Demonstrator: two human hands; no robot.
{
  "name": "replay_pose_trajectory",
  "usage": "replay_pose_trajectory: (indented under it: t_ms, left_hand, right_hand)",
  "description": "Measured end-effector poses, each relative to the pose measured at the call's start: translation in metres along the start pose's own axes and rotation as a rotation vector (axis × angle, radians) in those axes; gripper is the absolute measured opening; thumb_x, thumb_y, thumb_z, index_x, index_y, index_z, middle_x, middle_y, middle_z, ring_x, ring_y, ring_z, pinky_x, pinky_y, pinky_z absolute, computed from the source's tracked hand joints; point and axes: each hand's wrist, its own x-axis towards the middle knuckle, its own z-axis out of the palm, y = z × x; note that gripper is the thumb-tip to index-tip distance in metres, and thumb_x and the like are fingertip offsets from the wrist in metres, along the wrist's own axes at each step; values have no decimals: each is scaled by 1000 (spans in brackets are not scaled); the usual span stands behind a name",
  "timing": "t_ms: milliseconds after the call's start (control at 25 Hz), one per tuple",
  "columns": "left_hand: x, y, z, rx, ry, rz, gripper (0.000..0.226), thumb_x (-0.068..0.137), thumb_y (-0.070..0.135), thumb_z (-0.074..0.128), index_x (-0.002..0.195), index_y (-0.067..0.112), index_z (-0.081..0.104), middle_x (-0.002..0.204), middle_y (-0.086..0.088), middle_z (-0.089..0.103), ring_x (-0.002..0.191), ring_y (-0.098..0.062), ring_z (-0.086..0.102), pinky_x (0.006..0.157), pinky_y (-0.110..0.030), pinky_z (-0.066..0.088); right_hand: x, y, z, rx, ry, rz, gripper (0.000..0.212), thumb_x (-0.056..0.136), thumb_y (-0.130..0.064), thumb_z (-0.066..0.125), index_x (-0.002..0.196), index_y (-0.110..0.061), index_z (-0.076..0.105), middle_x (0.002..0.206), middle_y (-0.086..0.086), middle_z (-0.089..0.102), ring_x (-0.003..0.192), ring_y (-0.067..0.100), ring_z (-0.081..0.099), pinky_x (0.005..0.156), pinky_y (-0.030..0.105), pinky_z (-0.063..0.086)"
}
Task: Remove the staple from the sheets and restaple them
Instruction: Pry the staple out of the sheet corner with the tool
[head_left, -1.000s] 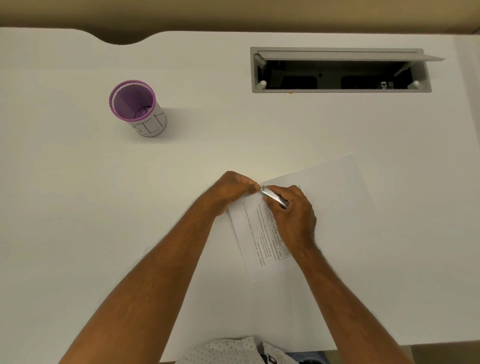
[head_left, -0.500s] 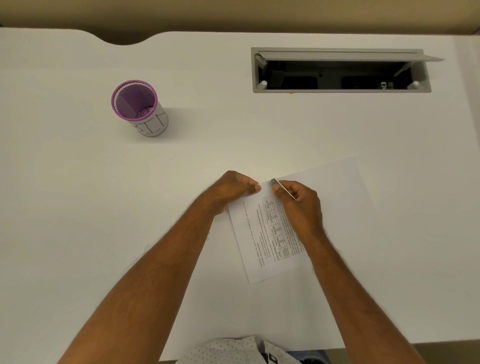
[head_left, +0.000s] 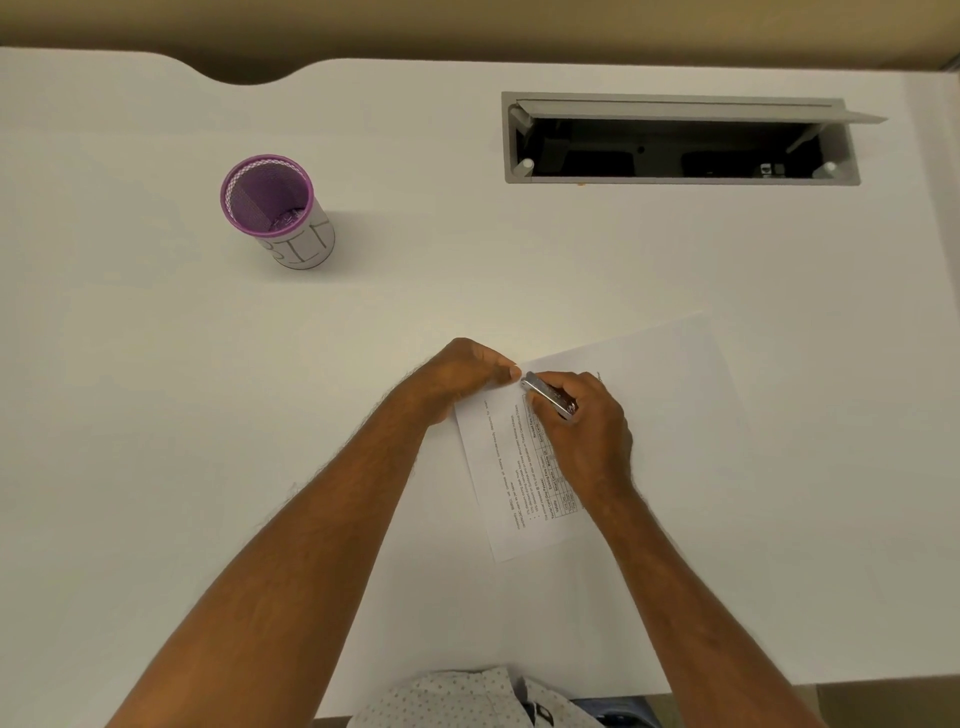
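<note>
The left hand (head_left: 470, 376) is pinning down the near-left corner of the sheets (head_left: 644, 415), fingers curled and thumb tip pressing on the paper right at the corner, and the right hand (head_left: 584, 423) is closing around a small metal tool (head_left: 549, 393), gripping it firmly with its shiny nose angling toward that same corner. The tool's tip is sitting just beside the left thumb, almost touching it. The staple itself is too small to make out, and whether the tool is a remover or a small stapler is hard to tell from here. The sheets are lying at a slant on the white desk (head_left: 156, 415), printed text facing up beside a blank expanse, well clear of the purple mesh cup (head_left: 270, 200) up at the far left and the open cable tray (head_left: 675, 140) at the far right. This is looking like the staple-pulling step, or its very end; restapling is probably yet to come. The next move is calling for a steady left-hand hold and careful placing of the tool's nose at the corner without tearing the paper.
</note>
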Motion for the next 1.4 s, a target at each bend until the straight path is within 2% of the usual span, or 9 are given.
replay_pose_trajectory:
  t_ms: [160, 360, 560, 800, 960, 1160, 1280, 1320, 1400]
  left_hand:
    - [1, -1, 0, 7, -5, -8, 24, 92, 21, 75, 108, 3, 79, 98, -7, 76, 94, -22, 66, 88, -36, 51]
    - [-2, 1, -1, 11, -8, 10, 23, 92, 21, 77, 104, 2, 80, 105, -13, 79, 90, -22, 71, 81, -32, 56]
    - [-10, 4, -5, 46, -66, 27, 21, 93, 25, 75, 75, 14, 75, 86, -10, 78, 72, -21, 72, 63, -26, 56]
    - [-22, 11, -13, 219, -162, 119, 18, 99, 18, 66, 107, 9, 80, 100, -7, 82, 83, -18, 80, 77, -31, 64]
    - [-34, 39, -10, 549, -119, 272, 20, 99, 15, 62, 101, 16, 81, 98, 3, 80, 76, -3, 72, 74, -27, 56]
    - [-60, 80, -1, 796, 63, 578, 21, 99, 22, 62, 105, 25, 81, 108, 3, 80, 97, -17, 72, 92, -41, 55]
    - [-76, 91, 10, 954, 365, 756, 26, 94, 36, 70, 120, 34, 75, 149, 3, 59, 143, -20, 46, 125, -56, 12]
    - [-81, 90, 16, 940, 524, 784, 39, 92, 42, 72, 130, 35, 68, 160, 1, 46, 151, -22, 33, 126, -55, 5]
    - [-96, 83, 33, 577, 774, 791, 62, 86, 45, 76, 141, 30, 53, 161, -4, 39, 149, -24, 33, 123, -39, 24]
  right_hand:
    - [4, -2, 0, -22, -6, 35, 25, 93, -45, 70, 116, -35, 73, 104, -14, 71, 92, 5, 63, 75, 24, 49]
    - [11, -5, 3, 35, -55, 183, 31, 92, -59, 62, 107, -35, 75, 93, -18, 75, 87, 2, 66, 76, 30, 52]
    - [17, -8, -8, 349, -90, 257, 23, 94, -55, 62, 97, -34, 72, 78, -16, 73, 72, 3, 68, 69, 33, 53]
    - [12, -16, -39, -8, -63, -122, 21, 98, -44, 59, 117, -38, 52, 110, -20, 63, 93, 1, 62, 72, 21, 50]
    - [18, -29, -61, -388, 37, -401, 33, 88, -24, 73, 119, -29, 63, 108, -8, 61, 94, 16, 61, 80, 36, 49]
    - [24, -52, -88, -483, 66, -428, 16, 90, -30, 74, 103, -21, 73, 101, -1, 67, 86, 19, 63, 77, 37, 48]
    - [20, -60, -103, -430, 95, -390, 11, 93, -32, 69, 90, -22, 69, 86, -5, 62, 74, 18, 59, 63, 30, 47]
    - [18, -61, -108, -416, 139, -371, 13, 93, -33, 69, 86, -22, 66, 82, -7, 60, 70, 17, 56, 57, 24, 41]
    - [10, -65, -117, -395, 282, -347, 15, 91, -32, 72, 83, -22, 63, 78, -8, 59, 65, 14, 50, 53, 16, 30]
